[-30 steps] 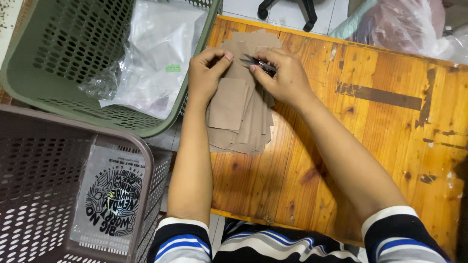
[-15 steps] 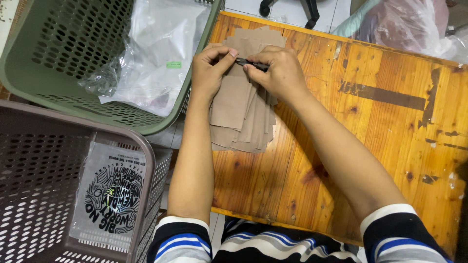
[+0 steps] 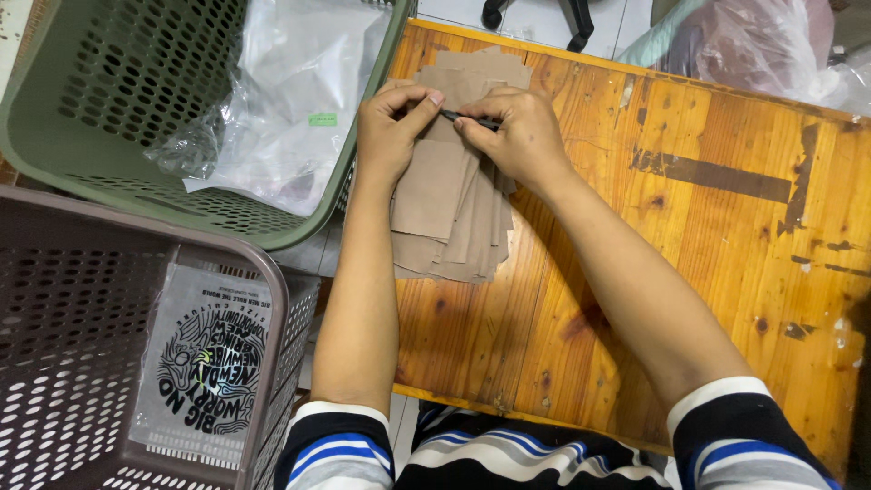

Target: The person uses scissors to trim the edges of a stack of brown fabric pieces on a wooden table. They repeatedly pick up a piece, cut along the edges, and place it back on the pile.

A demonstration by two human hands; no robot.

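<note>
I see both hands over brown paper stack [image 3: 451,204] at wooden table's [image 3: 726,272] left end; left hand [image 3: 392,132] pinches top sheet, right hand [image 3: 513,136] closed around dark pen [image 3: 467,118]; step, I judge: marking sheet; next needs steady paper

One head-worn camera looks steeply down from close above. It faces the wooden tabletop [image 3: 708,272] ahead, with two baskets at the left edge.

Both hands, left [image 3: 392,127] & right [image 3: 513,136], are sitting slightly higher on the paper stack [image 3: 458,195] vs 1 s ago; the thin dark pen [image 3: 467,118] is now lying flatter, fingertips pinching closer together.
</note>
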